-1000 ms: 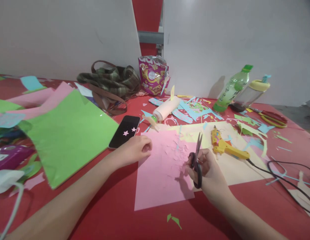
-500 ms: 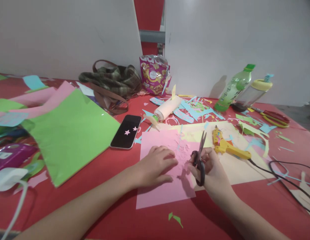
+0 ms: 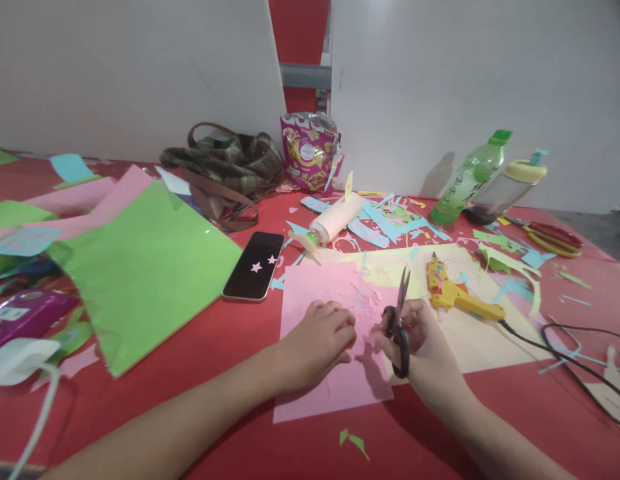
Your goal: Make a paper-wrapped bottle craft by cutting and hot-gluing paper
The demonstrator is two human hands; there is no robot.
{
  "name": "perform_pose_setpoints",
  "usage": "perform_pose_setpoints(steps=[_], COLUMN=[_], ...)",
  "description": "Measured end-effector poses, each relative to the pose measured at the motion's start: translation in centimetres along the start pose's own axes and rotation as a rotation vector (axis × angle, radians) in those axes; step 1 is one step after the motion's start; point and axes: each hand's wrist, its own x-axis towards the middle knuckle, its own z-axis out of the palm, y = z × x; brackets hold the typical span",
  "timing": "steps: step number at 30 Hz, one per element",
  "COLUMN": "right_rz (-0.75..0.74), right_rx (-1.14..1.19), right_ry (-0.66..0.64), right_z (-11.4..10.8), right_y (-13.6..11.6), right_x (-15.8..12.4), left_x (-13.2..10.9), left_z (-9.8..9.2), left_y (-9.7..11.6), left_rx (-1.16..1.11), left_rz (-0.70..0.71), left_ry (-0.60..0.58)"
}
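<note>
Red counter (image 3: 225,337), cluttered. Black phone (image 3: 254,267) lies flat beside a green sheet (image 3: 145,267). Yellow glue gun (image 3: 457,297) rests on cream paper (image 3: 470,337), its cable (image 3: 565,341) trailing right. At the rear: plaid bag (image 3: 225,165), snack packet (image 3: 310,152), green bottle (image 3: 467,177). Paper scraps (image 3: 390,223) scattered.

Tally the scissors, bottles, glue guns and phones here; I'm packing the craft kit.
Scissors: 2 (black pair in the right hand, red-and-yellow pair)
Bottles: 3 (green bottle, yellow-lidded bottle, white bottle)
Glue gun: 1
Phone: 1
Total: 7
</note>
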Motion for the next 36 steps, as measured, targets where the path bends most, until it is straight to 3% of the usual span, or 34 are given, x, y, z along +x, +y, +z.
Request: perform_pose_setpoints(steps=[10,14,16,18,20,22,28,31,34,36], right_rz=[0.029,0.021,0.003,-0.011,-0.004,0.011,-0.007,-0.044,-0.063,-0.063], right_rx=[-0.022,-0.021,-0.020,-0.026,-0.038,-0.043,-0.032,-0.034,-0.029,-0.039], right_ry=[0.005,0.006,0.015,0.025,0.022,0.015,-0.012,-0.011,0.016,0.047], right_z=[0.0,0.2,0.2,0.3,0.3,0.3,-0.3,-0.5,-0.5,-0.4], right_y=[-0.3,-0.3,-0.3,-0.3,-0.4,-0.4,-0.1,0.0,-0.1,-0.3], right_x=[-0.1,-0.1,-0.2,-0.2,-0.3,-0.3,-0.1,0.1,0.1,0.1], left_x=[0.0,0.2,0.3,0.3,0.2,0.1,0.1,0.0,-0.2,-0.3], left_z=[-0.4,-0.9,-1.1,-1.1,-1.1,-1.1,-1.0,-1.2,-1.5,-1.6], left_y=[0.1,-0.2,-0.2,0.0,0.2,0.1,-1.5,-2.1,-2.2,-1.9], left_rx=[-0.078,-0.287,-0.469,-0.687,-0.840,-0.825,-0.221,-0.031,-0.002,-0.001], left_rz=[-0.052,-0.274,-0.439,-0.520,-0.484,-0.393,-0.245,-0.123,0.066,0.105], left_ry=[-0.027,0.074,0.157,0.179,0.148,0.135,0.337,0.199,0.042,-0.021])
